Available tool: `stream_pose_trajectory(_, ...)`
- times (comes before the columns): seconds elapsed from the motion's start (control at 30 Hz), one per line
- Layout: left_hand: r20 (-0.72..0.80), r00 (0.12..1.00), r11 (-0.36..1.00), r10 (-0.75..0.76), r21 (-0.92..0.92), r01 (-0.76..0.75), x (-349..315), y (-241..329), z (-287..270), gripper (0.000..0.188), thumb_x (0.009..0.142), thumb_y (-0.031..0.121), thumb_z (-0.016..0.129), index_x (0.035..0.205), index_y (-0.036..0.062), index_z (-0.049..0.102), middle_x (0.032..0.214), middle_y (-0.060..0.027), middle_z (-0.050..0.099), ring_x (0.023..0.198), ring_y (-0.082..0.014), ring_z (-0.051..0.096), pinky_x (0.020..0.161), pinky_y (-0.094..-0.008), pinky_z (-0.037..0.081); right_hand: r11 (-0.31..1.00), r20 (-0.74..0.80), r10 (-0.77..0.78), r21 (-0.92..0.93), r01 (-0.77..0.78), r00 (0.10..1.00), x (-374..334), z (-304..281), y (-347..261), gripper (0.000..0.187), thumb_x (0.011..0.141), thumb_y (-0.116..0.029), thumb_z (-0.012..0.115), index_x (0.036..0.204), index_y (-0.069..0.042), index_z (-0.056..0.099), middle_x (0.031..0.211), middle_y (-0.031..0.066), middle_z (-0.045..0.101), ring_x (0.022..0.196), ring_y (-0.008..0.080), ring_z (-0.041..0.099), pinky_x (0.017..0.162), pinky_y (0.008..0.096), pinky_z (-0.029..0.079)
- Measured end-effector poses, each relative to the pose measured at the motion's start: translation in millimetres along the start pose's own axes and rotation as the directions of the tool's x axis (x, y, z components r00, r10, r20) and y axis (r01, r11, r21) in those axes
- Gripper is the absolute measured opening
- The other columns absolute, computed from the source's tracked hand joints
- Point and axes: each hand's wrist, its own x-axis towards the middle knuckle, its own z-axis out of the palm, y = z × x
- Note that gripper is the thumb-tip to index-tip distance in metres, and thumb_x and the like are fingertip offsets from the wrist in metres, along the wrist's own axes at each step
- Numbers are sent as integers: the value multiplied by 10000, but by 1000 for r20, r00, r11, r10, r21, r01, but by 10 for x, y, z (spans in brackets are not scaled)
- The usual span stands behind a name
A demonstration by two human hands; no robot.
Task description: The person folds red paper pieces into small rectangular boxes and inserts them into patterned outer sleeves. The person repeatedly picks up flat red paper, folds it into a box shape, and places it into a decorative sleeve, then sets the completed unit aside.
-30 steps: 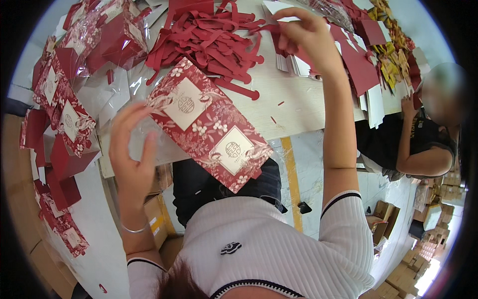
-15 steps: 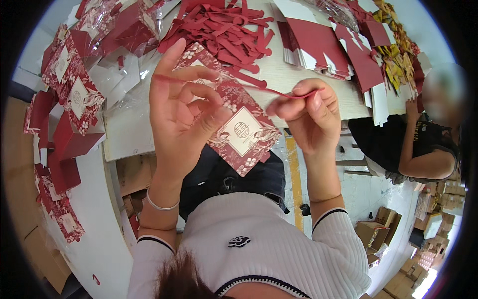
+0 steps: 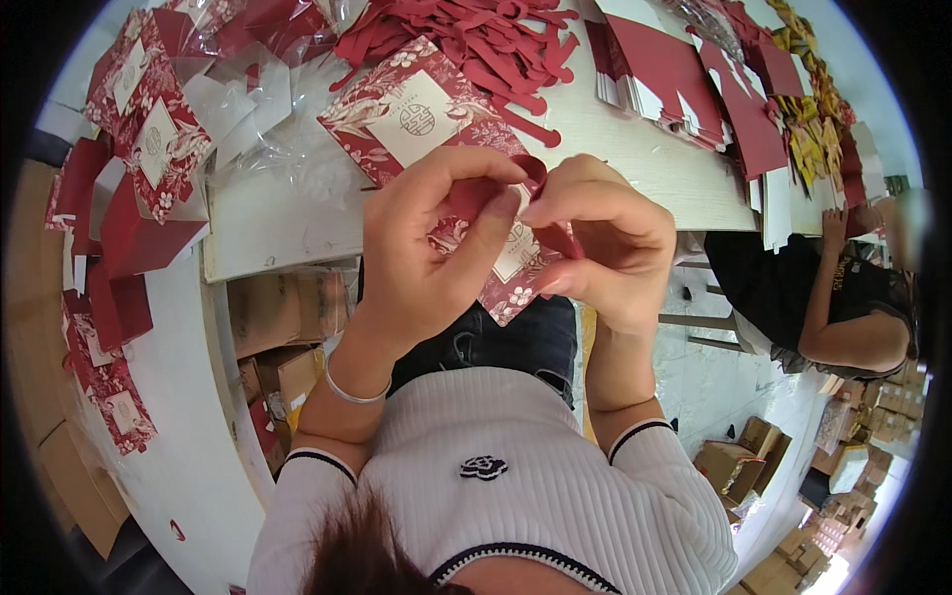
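My left hand point(image 3: 426, 248) and my right hand point(image 3: 610, 233) meet in front of me, thumbs and fingertips pinched together. Between them is a thin red strip point(image 3: 534, 171), bent into a curve, with both hands gripping it. Behind the fingers lies a flat red floral-printed piece point(image 3: 416, 114) with cream diamond panels, reaching over the table's front edge. My hands cover its middle. Just beyond it, many loose red strips point(image 3: 476, 45) with rounded ends are heaped on the table.
Folded red floral boxes point(image 3: 149, 213) and clear plastic wrap point(image 3: 297, 139) crowd the left. Red-and-white flat pieces point(image 3: 659, 84) are stacked at the far right, beside yellow bundles point(image 3: 808, 129). A person in black point(image 3: 843, 297) sits at right. Cardboard cartons point(image 3: 739, 461) stand on the floor.
My hands have come together from a wider spacing. The red strip, stretched out between them before, is now bent between my fingers. More of the floral piece's far end shows.
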Motion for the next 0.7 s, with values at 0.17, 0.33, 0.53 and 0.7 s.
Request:
stream_pose_trajectory(0.17,188,978,996,89,-38,-84,0,4,-116,194,770,47,592,940,-42,565,855,-113,604,702,-133,582,640,-241,461,944,-9,52,-326,-52,999,-19,14,-32,340,568,-147,766,854,-37,619,673,19,546,590,118,467,584,248,322)
stream_pose_trajectory(0.33,165,985,998,-47,-32,53,-57,17,-125,271,780,78,612,1009,-59,565,870,-114,619,760,-141,596,684,-238,471,552,188,-187,-792,261,964,42,60,-34,364,547,-87,736,880,-27,602,657,28,539,574,165,463,604,272,340)
stream_pose_trajectory(0.53,99,972,976,-211,-36,216,-67,97,-156,212,798,1,560,1005,-38,580,897,-116,630,788,-142,616,669,-227,493,643,99,-241,-729,235,965,14,52,-68,464,612,-240,728,979,-5,572,787,62,542,658,171,467,652,282,358)
stream_pose_trajectory(0.7,28,1000,988,13,153,-17,-39,139,-115,191,795,16,586,983,-16,600,889,-94,633,758,-117,613,640,-217,492,782,-18,-142,-614,101,990,-13,13,-44,363,644,-71,696,987,-2,597,868,104,575,731,211,541,650,284,444)
